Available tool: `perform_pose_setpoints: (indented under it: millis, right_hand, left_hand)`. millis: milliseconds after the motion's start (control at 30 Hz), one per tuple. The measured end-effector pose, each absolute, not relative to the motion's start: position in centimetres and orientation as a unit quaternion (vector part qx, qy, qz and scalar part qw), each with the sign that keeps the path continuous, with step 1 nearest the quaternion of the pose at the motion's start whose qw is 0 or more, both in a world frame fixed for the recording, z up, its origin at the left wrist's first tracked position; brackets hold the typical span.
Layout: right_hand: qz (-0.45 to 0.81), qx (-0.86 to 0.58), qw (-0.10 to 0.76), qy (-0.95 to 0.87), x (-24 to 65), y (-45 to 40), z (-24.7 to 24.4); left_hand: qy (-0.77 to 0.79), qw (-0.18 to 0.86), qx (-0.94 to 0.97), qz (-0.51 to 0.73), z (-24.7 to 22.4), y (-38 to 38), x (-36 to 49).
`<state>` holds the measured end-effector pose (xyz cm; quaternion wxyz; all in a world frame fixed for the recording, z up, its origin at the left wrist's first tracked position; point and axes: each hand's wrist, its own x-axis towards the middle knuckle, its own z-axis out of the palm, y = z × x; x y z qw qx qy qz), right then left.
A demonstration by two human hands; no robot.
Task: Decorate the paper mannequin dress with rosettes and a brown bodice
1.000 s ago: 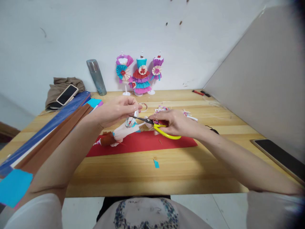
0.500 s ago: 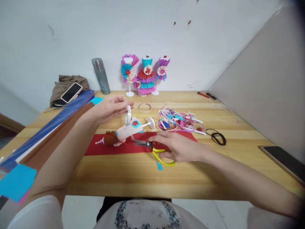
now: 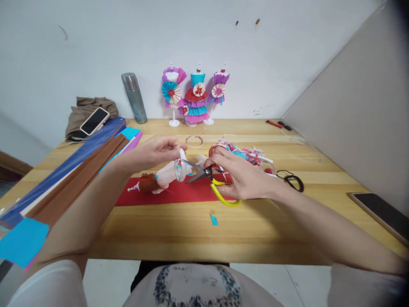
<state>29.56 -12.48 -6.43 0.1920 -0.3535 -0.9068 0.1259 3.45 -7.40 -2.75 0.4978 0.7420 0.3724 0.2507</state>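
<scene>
My left hand pinches a roll of clear tape, holding it up over the table. In my right hand are scissors with one yellow and one red handle. Their blades are spread, with the tips close to the tape roll; I cannot tell whether they touch the tape. Behind and below the roll lies a small dress-form figure in white and brown crepe paper. It rests on its side on a strip of red crepe paper, partly hidden by the roll.
Three dressed mini mannequins stand by the wall, left of them a thermos. Paper scraps are heaped behind my right hand. Folded crepe paper lies at left, phones on both sides. A blue scrap lies in front.
My right hand has picked the scissors up off the red paper and opened their blades. My left hand has moved right with the tape roll, toward the scissors.
</scene>
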Motion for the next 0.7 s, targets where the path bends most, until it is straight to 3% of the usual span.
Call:
perform_pose_setpoints:
  millis: [200,400,700]
  right_hand:
    - [0.063,-0.341,0.204,-0.916,29.0,-12.0,-6.2]
    - [0.001,-0.359,0.147,-0.922,29.0,-11.8,-5.3]
    - [0.132,-0.358,0.145,-0.913,32.4,-12.8,-5.8]
  left_hand:
    - [0.338,0.544,0.737,0.216,-2.4,-7.9,3.2]
    - [0.330,0.556,0.743,0.177,-2.8,-8.1,2.8]
    - [0.354,0.604,0.651,0.293,-3.6,-6.8,1.5]
